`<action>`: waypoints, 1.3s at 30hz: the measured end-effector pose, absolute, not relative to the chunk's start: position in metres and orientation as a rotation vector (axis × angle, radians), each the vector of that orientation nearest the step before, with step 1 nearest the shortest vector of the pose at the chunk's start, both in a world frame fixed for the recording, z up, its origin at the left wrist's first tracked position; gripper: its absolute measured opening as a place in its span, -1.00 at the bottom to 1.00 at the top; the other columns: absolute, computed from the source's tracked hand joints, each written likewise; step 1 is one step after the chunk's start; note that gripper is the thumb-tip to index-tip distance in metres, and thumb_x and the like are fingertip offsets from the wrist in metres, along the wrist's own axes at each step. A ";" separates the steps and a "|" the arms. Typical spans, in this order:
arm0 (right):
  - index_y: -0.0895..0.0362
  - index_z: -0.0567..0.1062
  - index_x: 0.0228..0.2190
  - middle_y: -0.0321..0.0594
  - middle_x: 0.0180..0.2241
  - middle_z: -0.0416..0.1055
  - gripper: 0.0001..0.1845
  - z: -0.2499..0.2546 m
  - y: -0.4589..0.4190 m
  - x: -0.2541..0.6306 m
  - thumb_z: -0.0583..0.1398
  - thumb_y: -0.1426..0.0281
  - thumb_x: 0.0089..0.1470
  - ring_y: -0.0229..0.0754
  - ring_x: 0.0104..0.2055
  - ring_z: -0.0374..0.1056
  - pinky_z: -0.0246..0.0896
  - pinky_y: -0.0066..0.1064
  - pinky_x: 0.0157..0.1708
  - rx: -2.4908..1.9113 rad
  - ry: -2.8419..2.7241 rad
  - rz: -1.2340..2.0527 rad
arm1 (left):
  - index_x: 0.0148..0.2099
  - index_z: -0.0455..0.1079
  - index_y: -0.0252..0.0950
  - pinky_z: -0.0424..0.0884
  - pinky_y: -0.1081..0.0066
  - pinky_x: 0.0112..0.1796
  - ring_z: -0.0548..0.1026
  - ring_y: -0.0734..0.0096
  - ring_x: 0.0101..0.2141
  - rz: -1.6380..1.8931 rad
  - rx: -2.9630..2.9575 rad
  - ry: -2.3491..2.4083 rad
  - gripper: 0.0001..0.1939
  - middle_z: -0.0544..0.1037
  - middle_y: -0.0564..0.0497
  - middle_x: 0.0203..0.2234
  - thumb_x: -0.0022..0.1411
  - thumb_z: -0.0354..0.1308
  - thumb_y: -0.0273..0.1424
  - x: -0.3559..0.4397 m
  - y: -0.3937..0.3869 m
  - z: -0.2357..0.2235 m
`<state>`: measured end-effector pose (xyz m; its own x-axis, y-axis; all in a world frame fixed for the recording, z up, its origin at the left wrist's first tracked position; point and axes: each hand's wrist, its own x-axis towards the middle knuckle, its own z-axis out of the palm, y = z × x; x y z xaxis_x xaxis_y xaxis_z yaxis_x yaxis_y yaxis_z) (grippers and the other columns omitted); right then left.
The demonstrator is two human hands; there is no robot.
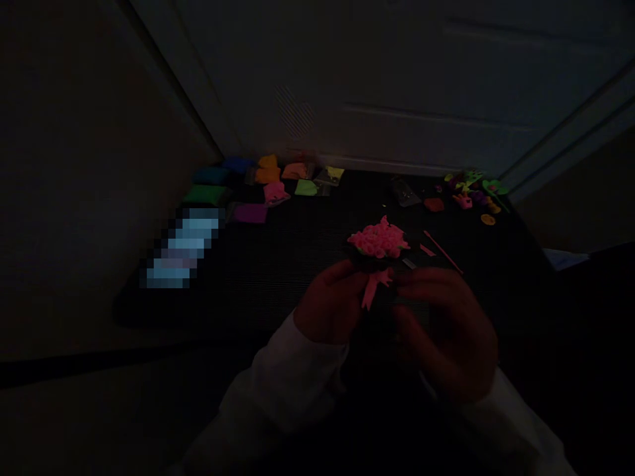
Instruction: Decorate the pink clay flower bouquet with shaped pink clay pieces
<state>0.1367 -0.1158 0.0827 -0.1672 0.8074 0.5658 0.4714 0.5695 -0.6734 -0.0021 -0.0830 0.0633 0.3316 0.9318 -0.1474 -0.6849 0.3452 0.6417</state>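
Note:
A small bouquet of pink roses (380, 241), apparently modelled in clay, stands upright over the front of the dark table. A pink ribbon bow (370, 291) hangs below its flowers, and green bits show at the edge. My left hand (330, 301) is closed around the dark lower part of the bouquet from the left. To the right of the bow is my right hand (449, 330), its thumb and fingers apart with nothing visible between them. Its fingertips come close to the bow; in this dim light I cannot tell whether they touch it.
Packets of coloured clay, including a green one (206, 194) and a purple one (251, 213), lie at the back left near a blurred lit screen (183, 248). A pink stick (443, 252) lies at right. Several colourful clay pieces (479, 195) sit at the back right.

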 end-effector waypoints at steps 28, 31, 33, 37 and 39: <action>0.06 0.37 -0.31 -0.32 -0.34 0.41 -0.59 0.022 0.055 0.139 0.21 0.50 -0.34 -0.28 -0.34 0.34 0.21 -0.48 -0.45 -0.985 -0.877 1.450 | -0.34 0.45 -0.36 0.25 0.27 -0.15 0.43 0.34 -0.35 1.068 1.157 0.874 -0.73 0.53 -0.02 -0.43 -0.20 0.24 -0.41 -0.016 0.087 -0.001; 0.06 0.38 -0.33 -0.36 -0.37 0.41 -0.61 0.020 0.055 0.138 0.21 0.52 -0.35 -0.30 -0.37 0.34 0.21 -0.49 -0.47 -1.022 -0.809 1.496 | -0.25 0.44 -0.35 0.20 0.26 -0.09 0.41 0.27 -0.24 1.048 1.303 0.907 -0.67 0.53 -0.03 -0.33 -0.17 0.23 -0.40 -0.021 0.089 -0.006; 0.06 0.38 -0.34 -0.37 -0.37 0.41 -0.62 0.020 0.055 0.138 0.21 0.52 -0.35 -0.30 -0.37 0.34 0.23 -0.47 -0.46 -1.052 -0.797 1.493 | -0.22 0.43 -0.33 0.17 0.28 -0.06 0.38 0.25 -0.16 1.041 1.427 0.943 -0.65 0.50 -0.02 -0.25 -0.16 0.21 -0.42 -0.022 0.091 -0.006; 0.07 0.37 -0.38 -0.37 -0.38 0.41 -0.66 0.020 0.055 0.137 0.20 0.54 -0.34 -0.31 -0.39 0.35 0.24 -0.45 -0.44 -1.135 -0.800 1.484 | -0.24 0.44 -0.34 0.22 0.33 -0.11 0.39 0.27 -0.19 1.006 1.529 1.108 -0.67 0.50 0.00 -0.28 -0.17 0.19 -0.44 -0.023 0.092 -0.003; 0.08 0.36 -0.39 -0.36 -0.40 0.41 -0.69 0.021 0.055 0.137 0.18 0.53 -0.31 -0.31 -0.40 0.35 0.24 -0.45 -0.44 -1.190 -0.814 1.493 | -0.26 0.44 -0.35 0.25 0.35 -0.17 0.41 0.29 -0.25 0.988 1.516 1.152 -0.69 0.52 0.02 -0.36 -0.16 0.17 -0.43 -0.022 0.091 -0.001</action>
<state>0.1367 0.0548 0.0206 0.0045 0.9631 -0.2689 -0.2960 -0.2556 -0.9203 -0.0217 0.0910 -0.0014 0.2274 0.9724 0.0515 0.1986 -0.0981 0.9752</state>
